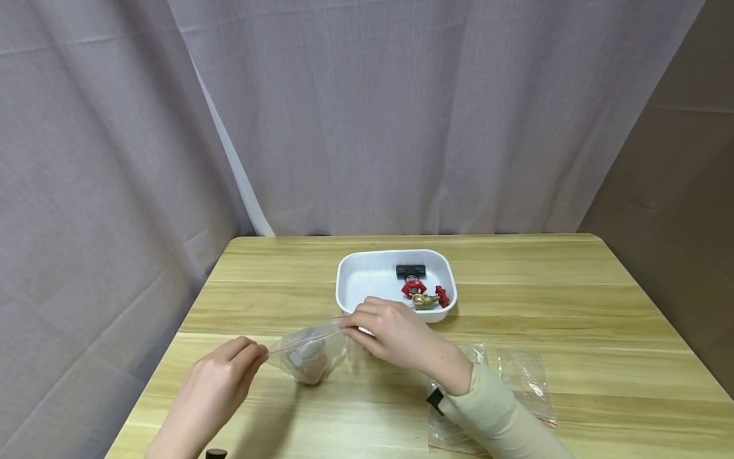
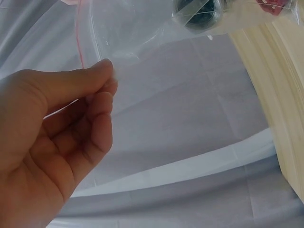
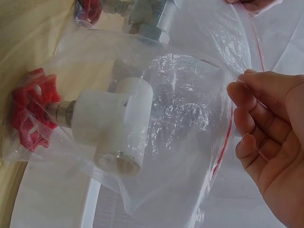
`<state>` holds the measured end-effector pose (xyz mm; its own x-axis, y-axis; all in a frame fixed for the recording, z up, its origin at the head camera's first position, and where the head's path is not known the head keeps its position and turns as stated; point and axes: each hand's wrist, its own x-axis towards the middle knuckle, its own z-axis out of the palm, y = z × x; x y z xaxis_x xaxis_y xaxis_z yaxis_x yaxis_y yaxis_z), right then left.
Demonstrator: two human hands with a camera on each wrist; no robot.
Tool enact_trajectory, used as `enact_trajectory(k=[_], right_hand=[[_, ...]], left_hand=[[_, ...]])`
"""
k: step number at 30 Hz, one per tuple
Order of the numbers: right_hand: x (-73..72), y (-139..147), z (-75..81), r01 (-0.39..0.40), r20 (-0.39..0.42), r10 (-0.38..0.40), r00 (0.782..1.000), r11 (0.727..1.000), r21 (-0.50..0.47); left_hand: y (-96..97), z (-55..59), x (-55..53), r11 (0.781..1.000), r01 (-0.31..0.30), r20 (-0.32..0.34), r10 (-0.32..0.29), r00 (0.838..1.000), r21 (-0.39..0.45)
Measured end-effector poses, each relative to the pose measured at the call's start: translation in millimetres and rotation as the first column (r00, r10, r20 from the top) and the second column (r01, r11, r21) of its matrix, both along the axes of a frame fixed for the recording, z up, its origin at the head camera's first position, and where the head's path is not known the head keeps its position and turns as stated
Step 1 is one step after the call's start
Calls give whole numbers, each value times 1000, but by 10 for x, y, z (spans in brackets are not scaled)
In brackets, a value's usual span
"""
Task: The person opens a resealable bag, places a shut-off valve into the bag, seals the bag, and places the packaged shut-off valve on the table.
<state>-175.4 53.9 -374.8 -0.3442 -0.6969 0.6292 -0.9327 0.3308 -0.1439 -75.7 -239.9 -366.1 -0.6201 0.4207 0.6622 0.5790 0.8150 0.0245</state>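
Note:
A clear zip bag (image 1: 338,358) with a red line along its mouth hangs between my two hands, low over the table. My left hand (image 1: 213,377) pinches one end of the mouth between thumb and fingertips. At the other end, my right hand (image 1: 394,335) pinches the edge near the zip. Inside, the right wrist view shows a white tee-shaped valve (image 3: 111,121) with a red handwheel (image 3: 34,109), and a metal valve (image 3: 154,23) beyond it. In the left wrist view, a dark round opening (image 2: 199,15) and some red show through the plastic.
Behind the bag stands a white tray (image 1: 362,287), holding a black valve (image 1: 411,272) and a brass valve (image 1: 424,301), both with red handles. Flat clear bags (image 1: 523,377) lie at right, partly under my right forearm. A black-topped object (image 1: 216,454) shows at the bottom edge.

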Motion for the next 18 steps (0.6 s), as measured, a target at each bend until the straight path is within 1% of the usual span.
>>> enact_trajectory(k=[6,8,14,18], right_hand=[[8,5,-5,12,4,-12,1000,1000,2],[10,3,-5,15,5,-15,1000,1000,3],[21,-14,2,10,1,-10,1000,1000,21],[30,-29,-9,8,-17,-7,1000,999,31]], left_hand=[[9,-6,-21,1000,19,-42,-19,999,-9],[7,-5,-27,1000,25,-47,-26,999,-14],[-4,6,-34,999,42,-22,-43,999,-17],[2,11,-26,999,35,-8,-35,999,-18]])
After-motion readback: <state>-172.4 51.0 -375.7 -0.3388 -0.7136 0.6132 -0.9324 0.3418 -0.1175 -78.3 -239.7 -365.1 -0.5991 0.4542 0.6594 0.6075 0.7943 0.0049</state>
